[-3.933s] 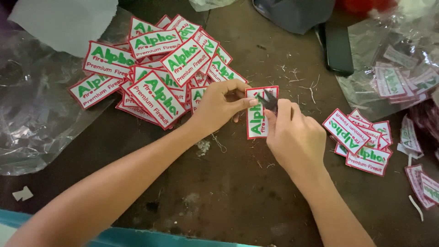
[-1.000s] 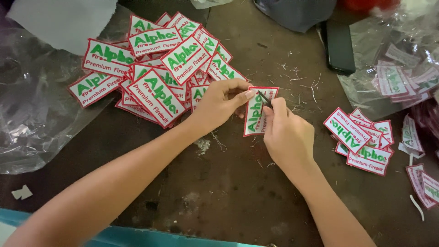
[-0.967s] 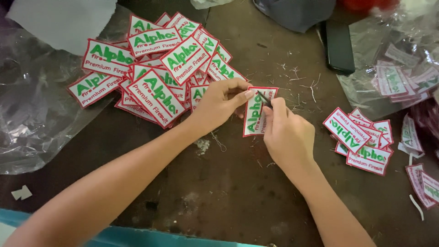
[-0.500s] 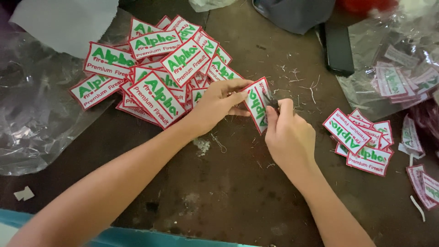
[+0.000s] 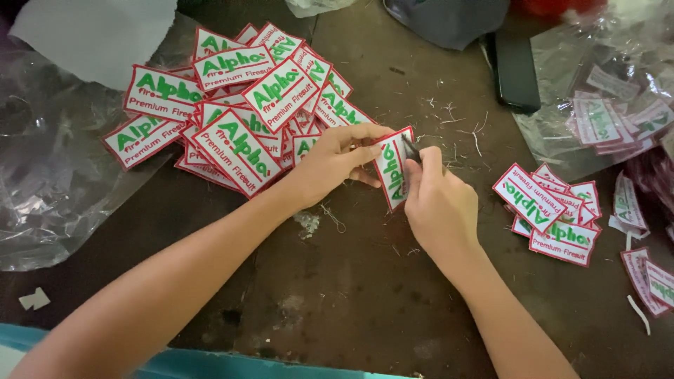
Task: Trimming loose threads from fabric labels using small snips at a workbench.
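We see a white patch (image 5: pixel 390 172) with red edging and green lettering; the pile of patches (image 5: pixel 235 105) shows the same white, red and green. The table (image 5: pixel 351 281) is dark brown, the phone (image 5: pixel 516 70) black.

A heap of embroidered patches (image 5: pixel 239 105) is lying on the dark worktop (image 5: pixel 337 295), with a smaller pile (image 5: pixel 554 214) sitting well to the right. Crumpled clear plastic (image 5: pixel 49 175) is spreading at left; a black phone (image 5: pixel 514 70) is resting near the far edge.
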